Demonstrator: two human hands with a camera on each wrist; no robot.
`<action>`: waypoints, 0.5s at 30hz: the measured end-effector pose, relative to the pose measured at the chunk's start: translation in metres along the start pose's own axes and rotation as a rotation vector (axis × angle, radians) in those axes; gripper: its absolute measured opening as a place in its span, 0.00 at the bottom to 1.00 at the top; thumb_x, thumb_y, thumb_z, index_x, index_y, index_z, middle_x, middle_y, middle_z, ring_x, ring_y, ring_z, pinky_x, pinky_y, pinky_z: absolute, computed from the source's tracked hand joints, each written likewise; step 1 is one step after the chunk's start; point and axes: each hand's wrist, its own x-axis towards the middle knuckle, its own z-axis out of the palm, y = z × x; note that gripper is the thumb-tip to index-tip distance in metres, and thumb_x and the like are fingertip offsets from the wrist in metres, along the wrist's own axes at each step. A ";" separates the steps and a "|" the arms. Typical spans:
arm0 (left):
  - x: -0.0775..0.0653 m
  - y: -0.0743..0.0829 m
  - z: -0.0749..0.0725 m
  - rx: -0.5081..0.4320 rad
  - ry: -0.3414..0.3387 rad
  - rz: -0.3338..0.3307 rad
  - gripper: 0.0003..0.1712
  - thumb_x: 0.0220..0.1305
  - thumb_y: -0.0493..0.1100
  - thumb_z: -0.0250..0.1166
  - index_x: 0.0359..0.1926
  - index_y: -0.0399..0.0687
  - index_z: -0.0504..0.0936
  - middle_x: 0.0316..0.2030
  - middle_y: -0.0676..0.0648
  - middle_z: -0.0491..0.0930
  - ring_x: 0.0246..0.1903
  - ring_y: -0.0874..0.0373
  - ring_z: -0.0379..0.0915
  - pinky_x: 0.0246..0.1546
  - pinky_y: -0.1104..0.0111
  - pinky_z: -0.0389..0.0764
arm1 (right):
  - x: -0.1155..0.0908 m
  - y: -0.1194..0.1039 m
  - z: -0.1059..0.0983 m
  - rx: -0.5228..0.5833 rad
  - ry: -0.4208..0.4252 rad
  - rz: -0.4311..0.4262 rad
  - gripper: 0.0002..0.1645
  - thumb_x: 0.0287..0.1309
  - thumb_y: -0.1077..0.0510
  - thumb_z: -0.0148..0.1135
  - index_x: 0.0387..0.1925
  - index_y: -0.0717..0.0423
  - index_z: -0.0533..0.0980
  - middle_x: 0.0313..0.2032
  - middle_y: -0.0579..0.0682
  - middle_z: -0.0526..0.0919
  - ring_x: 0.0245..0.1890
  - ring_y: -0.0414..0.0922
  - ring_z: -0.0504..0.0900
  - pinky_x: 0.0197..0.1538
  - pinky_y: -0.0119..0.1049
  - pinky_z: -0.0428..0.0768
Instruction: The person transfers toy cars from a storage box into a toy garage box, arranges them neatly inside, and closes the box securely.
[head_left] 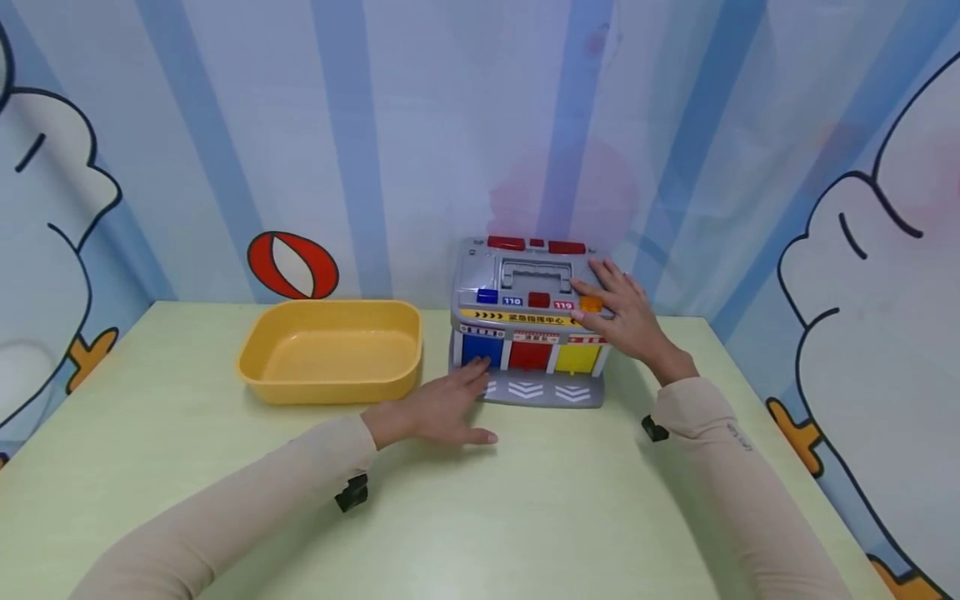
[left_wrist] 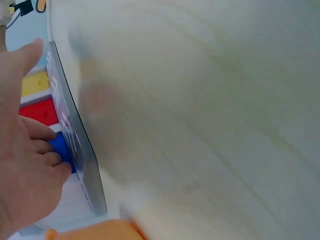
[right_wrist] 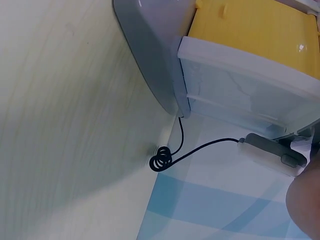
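A toy emergency station (head_left: 531, 304) stands at the back of the table, with a grey roof and blue, red and yellow garage doors along its front. My left hand (head_left: 450, 406) reaches low to the front left, fingertips at the blue door (left_wrist: 61, 150), thumb stretched away to the side. In the left wrist view, those fingers partly cover the blue door, while the red door (left_wrist: 42, 111) shows beside them. My right hand (head_left: 624, 312) rests on the roof's right side, fingers spread near the orange button (head_left: 590, 303).
A yellow plastic basin (head_left: 330, 392) sits left of the station. From the station's right side, a coiled black cord (right_wrist: 161, 159) runs to a small grey and white handset (right_wrist: 275, 152). A striped, cartoon-printed backdrop (head_left: 420, 150) rises right behind the table.
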 end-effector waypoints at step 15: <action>-0.001 -0.005 0.002 -0.028 0.014 0.020 0.57 0.62 0.71 0.60 0.77 0.40 0.54 0.81 0.45 0.39 0.80 0.50 0.35 0.78 0.57 0.51 | -0.001 0.001 0.001 0.009 0.007 0.005 0.37 0.66 0.43 0.59 0.72 0.50 0.67 0.80 0.53 0.47 0.81 0.54 0.38 0.78 0.61 0.36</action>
